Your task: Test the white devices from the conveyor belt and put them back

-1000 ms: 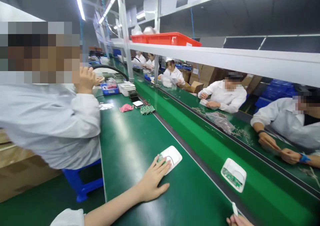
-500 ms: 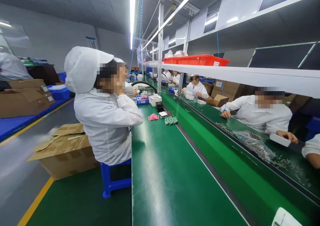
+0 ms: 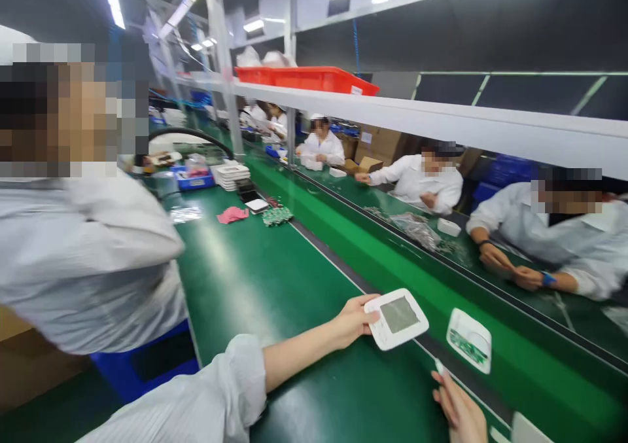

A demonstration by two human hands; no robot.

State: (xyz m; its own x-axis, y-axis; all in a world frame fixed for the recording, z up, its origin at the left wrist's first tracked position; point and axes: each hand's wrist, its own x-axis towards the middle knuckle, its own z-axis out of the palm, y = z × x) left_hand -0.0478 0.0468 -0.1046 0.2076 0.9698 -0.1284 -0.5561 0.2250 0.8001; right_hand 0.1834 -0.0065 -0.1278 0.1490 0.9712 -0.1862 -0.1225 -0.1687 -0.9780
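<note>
My left hand (image 3: 354,322) grips the edge of a white device (image 3: 398,318) with a grey rectangular screen, held above the green table, thumb on its front. To the right, my right hand (image 3: 458,404) is closed round a thin white tool (image 3: 439,366), whose tip points up; what kind of tool it is cannot be made out. Beyond my right hand, a white shell with a green circuit board (image 3: 468,341) lies on the green strip. Part of another white piece (image 3: 527,428) shows at the bottom edge.
A person in white (image 3: 83,253) sits close on the left. Pink pieces (image 3: 232,214), green boards (image 3: 277,216), stacked white shells (image 3: 230,175) and a blue bin (image 3: 193,180) stand farther up the table (image 3: 226,260). Several people work across a low partition. An orange tray (image 3: 304,78) rests on the shelf.
The view has swung right and down. Both my hands have come into view, the left with the screened device and the right with the thin tool. The shell with the board now shows.
</note>
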